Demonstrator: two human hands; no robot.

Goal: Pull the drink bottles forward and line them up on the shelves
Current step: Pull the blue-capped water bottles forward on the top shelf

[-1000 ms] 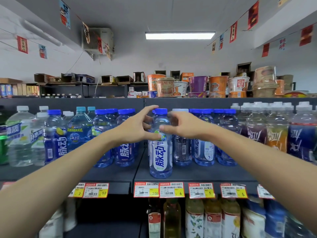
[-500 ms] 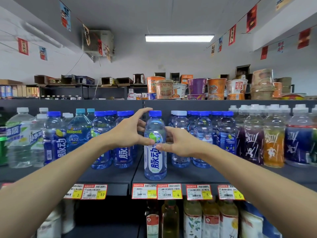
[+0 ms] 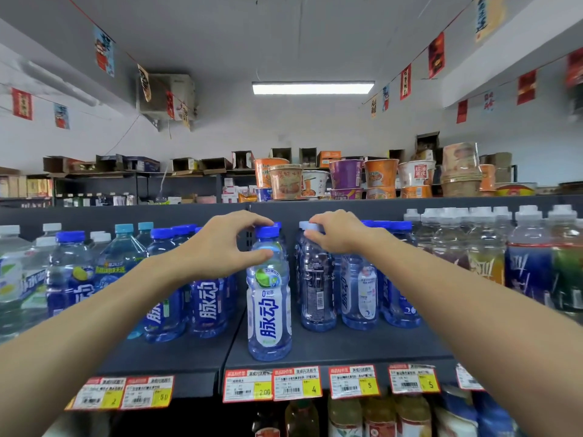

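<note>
Front bottle standing upright at the shelf lip, label facing out, just above the price tags. Left hand cupped loosely round its neck and blue cap: index fingertip on the cap, thumb at the shoulder, fingers moderately spread; firm clasp or mere touch, cannot tell. Just right of the front bottle and set further back on the shelf, the next bottle, also upright, barcode turned outward. Right hand curled over its pale cap, fingers narrow and apparently pinching it.

Deciding relation, as a judgement: next bottle directly under the right hand, long axis vertical, gap to the shelf lip lying toward the viewer. Right hand plainly nearer. Straight pull forward beside the front bottle likely called for; top-heavy hold at the cap, so tipping a risk.
</note>
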